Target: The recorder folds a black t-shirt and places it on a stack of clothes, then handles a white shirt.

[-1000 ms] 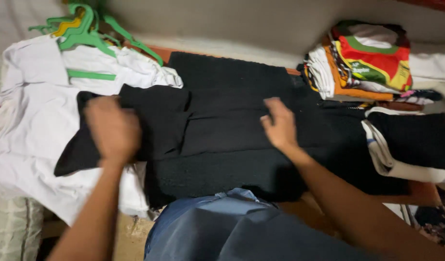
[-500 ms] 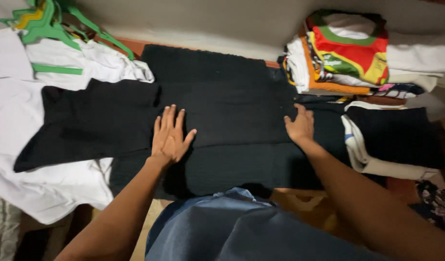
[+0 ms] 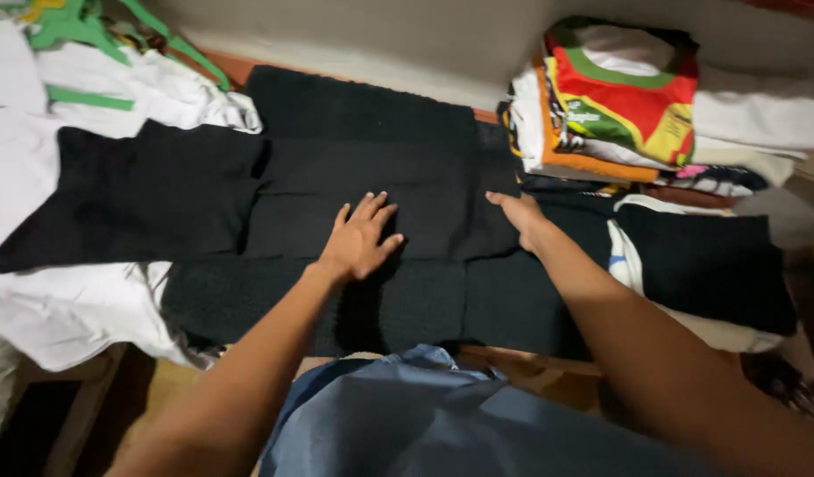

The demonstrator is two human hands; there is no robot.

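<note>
Black knit fabric, a folded garment (image 3: 336, 199), lay flat on a darker black mat (image 3: 363, 106), with its long axis running left to right across the view and one loose flap reaching out to the left over white clothing (image 3: 45, 300). Which end was the neck could not be told. The left hand (image 3: 361, 240) rested palm down on the middle of the garment, fingers (image 3: 371, 208) spread, flat and released, pointing away from the person, so that the cloth lay directly beneath them. The right hand (image 3: 518, 215) lay at the garment's right edge, fingers extended along the cloth; whether they pinched the edge could not be told. At upper right stood a stack of folded clothes (image 3: 619, 106), its top piece red, green and yellow with a printed patch on the front. Just right of the right hand lay a folded black-and-white garment (image 3: 698, 256). Green plastic hangers (image 3: 80, 35) lay at upper left upon the white clothing. Blue denim (image 3: 424, 415) filled the lower centre.
</note>
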